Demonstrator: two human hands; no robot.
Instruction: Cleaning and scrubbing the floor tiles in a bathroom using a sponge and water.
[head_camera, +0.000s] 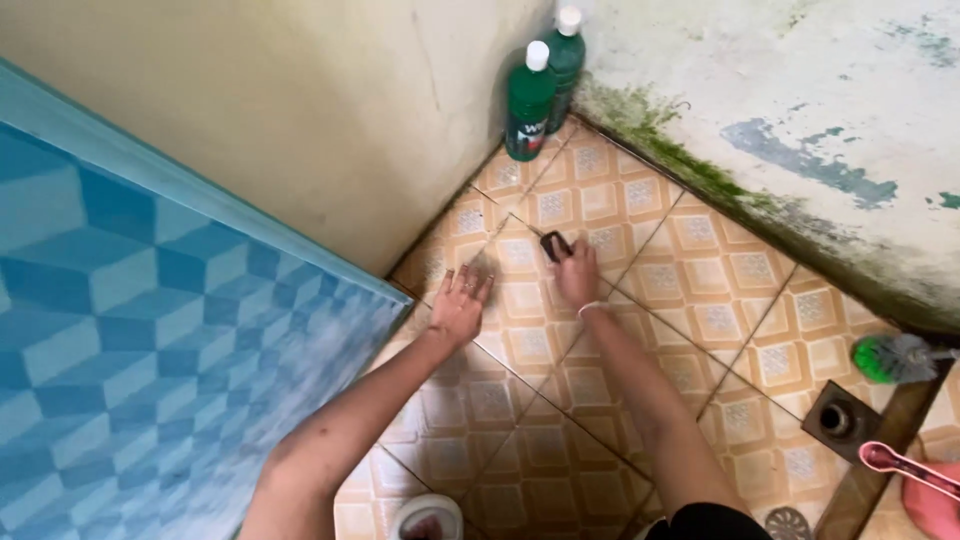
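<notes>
My left hand (460, 303) lies flat on the patterned orange floor tiles (700, 270), fingers spread, near the cream wall. My right hand (577, 275) grips a small dark scraping tool (553, 244) whose tip rests on a tile joint just ahead of the fingers. Both arms reach forward from the bottom of the view. A thin band circles my right wrist.
Two green bottles (530, 100) with white caps stand in the far corner. Green mould lines the stained wall base (690, 165). A blue patterned door panel (150, 330) fills the left. A floor drain (838, 420), green brush (885, 360), pink scoop handle (905, 465) and a wooden plank sit at right.
</notes>
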